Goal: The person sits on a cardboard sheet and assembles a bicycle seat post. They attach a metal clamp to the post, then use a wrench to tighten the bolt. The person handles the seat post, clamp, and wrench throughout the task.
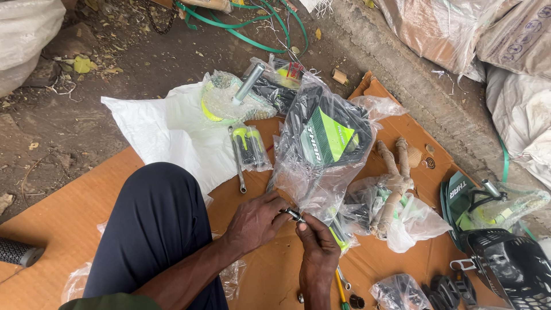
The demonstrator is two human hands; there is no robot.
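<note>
Spreading under everything is a sheet of brown cardboard point(69, 229) on the dirt, with a white bag point(166, 132) lying on its far edge. Beside that sits a black and green part in a clear plastic wrap point(324, 143). Just below it, the left hand point(255, 221) and the right hand point(315, 250) meet, both pinching a small metal fitting point(294, 215), possibly a clamp.

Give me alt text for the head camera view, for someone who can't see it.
A person's left hand and right hand together pinch a small metal part above a cardboard sheet on dirt ground. Around them lie plastic-bagged bicycle parts, a spanner and a black basket.
</note>
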